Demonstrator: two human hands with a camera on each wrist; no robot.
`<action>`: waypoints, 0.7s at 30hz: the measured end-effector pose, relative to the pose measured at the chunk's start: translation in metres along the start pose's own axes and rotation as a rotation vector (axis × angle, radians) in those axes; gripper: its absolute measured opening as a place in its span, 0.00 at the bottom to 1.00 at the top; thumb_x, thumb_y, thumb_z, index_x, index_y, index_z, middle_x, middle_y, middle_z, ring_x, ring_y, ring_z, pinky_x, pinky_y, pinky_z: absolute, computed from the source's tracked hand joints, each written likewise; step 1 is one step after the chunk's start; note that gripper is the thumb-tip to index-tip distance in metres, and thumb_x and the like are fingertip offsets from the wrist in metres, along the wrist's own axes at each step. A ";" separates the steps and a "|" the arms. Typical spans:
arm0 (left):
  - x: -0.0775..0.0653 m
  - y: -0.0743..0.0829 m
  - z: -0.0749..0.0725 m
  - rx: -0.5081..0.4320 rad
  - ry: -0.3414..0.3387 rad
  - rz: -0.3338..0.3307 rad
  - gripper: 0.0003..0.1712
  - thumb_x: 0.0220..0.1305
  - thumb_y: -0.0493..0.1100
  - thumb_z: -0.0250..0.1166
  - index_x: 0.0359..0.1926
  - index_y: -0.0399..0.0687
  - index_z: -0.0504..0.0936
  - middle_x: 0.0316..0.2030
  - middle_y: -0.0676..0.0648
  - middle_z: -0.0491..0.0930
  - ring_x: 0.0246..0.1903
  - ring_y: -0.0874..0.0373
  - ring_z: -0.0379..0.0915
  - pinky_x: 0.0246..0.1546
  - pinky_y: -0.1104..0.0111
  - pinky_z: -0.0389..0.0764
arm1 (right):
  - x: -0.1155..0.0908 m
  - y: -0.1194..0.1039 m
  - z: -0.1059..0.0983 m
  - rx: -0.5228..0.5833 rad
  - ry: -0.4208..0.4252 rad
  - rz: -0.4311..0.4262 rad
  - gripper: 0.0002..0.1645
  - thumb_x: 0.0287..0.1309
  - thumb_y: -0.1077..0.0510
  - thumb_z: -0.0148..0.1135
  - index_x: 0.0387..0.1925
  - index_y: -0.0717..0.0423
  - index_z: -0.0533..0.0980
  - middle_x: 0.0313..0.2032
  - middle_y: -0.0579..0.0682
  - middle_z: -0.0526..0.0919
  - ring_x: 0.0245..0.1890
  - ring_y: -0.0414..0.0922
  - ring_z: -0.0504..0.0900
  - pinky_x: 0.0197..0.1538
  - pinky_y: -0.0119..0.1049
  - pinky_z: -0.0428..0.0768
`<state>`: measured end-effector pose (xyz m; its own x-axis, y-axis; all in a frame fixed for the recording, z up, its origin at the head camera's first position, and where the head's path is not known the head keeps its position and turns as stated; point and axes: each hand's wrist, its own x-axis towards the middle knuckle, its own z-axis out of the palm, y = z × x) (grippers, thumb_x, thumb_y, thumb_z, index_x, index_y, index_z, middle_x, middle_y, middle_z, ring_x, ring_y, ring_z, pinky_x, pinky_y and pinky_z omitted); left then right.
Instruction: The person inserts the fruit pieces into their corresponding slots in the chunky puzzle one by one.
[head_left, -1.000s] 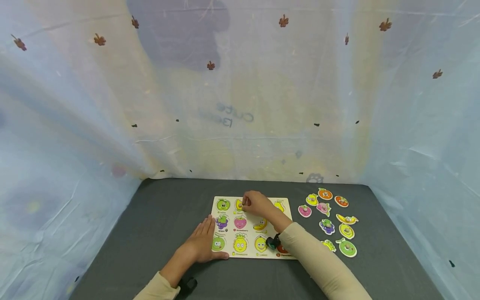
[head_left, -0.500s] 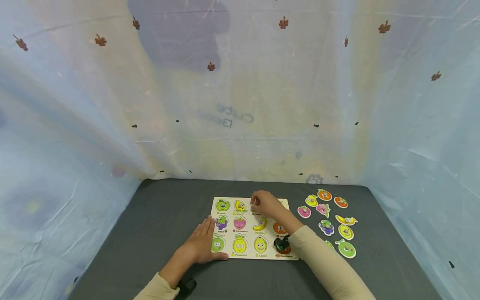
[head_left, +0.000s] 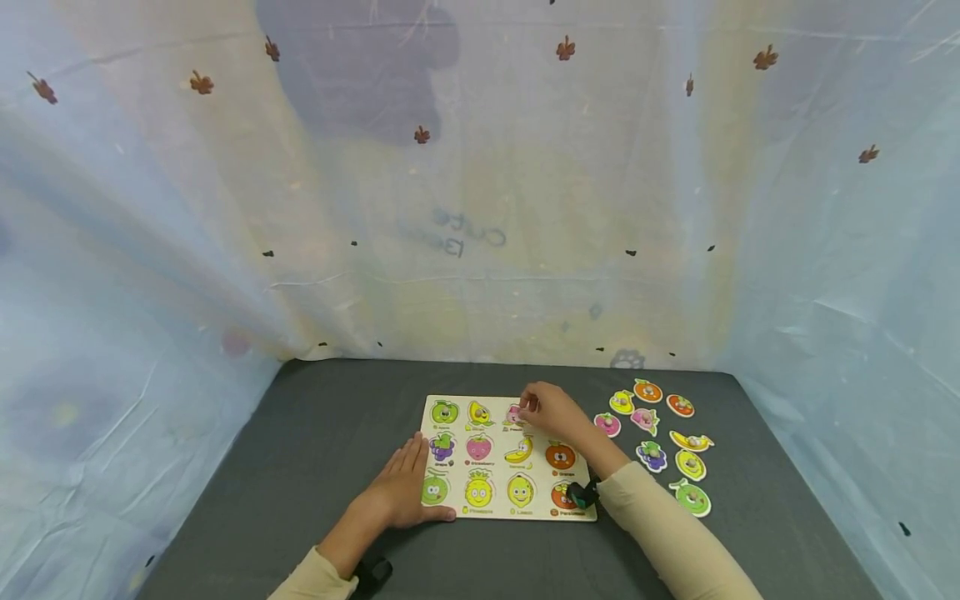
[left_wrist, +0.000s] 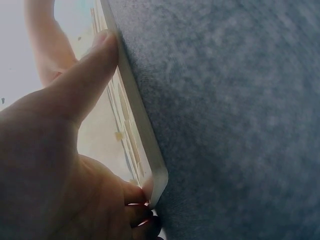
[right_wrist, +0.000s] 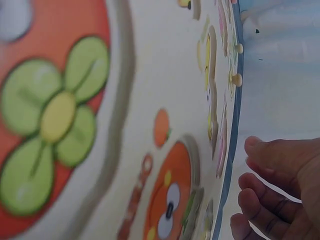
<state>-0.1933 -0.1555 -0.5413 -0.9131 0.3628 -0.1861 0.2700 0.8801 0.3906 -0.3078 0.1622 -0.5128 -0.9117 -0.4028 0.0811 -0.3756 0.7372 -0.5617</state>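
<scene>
Puzzle board (head_left: 498,471) is on the grey desk (head_left: 337,433), lower centre of the head view, long axis left-right. Left hand (head_left: 397,487) flat along its left edge, fingers straight, gripping nothing. Right hand (head_left: 551,412) over the board's upper right, fingers loosely bent, nothing visible in them; fingertips beside the pink fruit (head_left: 513,414) in the top row, can't tell if touching. Key relation: loose pieces (head_left: 652,456) lie right of the board, right hand nearer, left well apart. Closest to right hand: round pink piece (head_left: 607,425). Loose banana (head_left: 692,442) farther right, long axis roughly left-right.
</scene>
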 end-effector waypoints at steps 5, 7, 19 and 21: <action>0.006 -0.008 0.008 0.019 0.010 -0.007 0.80 0.53 0.79 0.75 0.83 0.29 0.48 0.84 0.30 0.44 0.83 0.33 0.41 0.82 0.41 0.49 | -0.008 0.004 -0.007 0.010 0.027 -0.003 0.04 0.71 0.57 0.72 0.39 0.51 0.83 0.33 0.45 0.78 0.32 0.42 0.74 0.36 0.40 0.77; 0.006 -0.006 0.007 0.018 0.008 -0.020 0.78 0.54 0.77 0.75 0.84 0.29 0.49 0.84 0.30 0.44 0.84 0.34 0.41 0.83 0.42 0.49 | -0.011 0.007 -0.009 0.007 0.039 -0.004 0.05 0.70 0.57 0.72 0.39 0.51 0.83 0.34 0.45 0.78 0.32 0.41 0.74 0.37 0.40 0.77; -0.001 0.004 -0.002 -0.011 -0.027 -0.019 0.80 0.55 0.79 0.73 0.84 0.29 0.45 0.84 0.30 0.41 0.84 0.33 0.39 0.82 0.40 0.47 | -0.032 0.030 -0.024 -0.005 0.065 0.018 0.05 0.69 0.58 0.73 0.40 0.52 0.82 0.35 0.46 0.78 0.33 0.42 0.74 0.37 0.39 0.77; -0.002 0.005 -0.003 -0.011 -0.024 -0.021 0.80 0.54 0.79 0.74 0.84 0.29 0.46 0.84 0.29 0.42 0.84 0.34 0.40 0.82 0.40 0.47 | -0.036 0.032 -0.027 -0.004 0.060 0.021 0.05 0.69 0.58 0.73 0.40 0.53 0.82 0.34 0.46 0.78 0.32 0.42 0.74 0.36 0.39 0.76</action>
<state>-0.1910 -0.1532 -0.5365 -0.9109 0.3516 -0.2160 0.2472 0.8841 0.3966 -0.2911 0.2148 -0.5115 -0.9279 -0.3535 0.1185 -0.3564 0.7474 -0.5607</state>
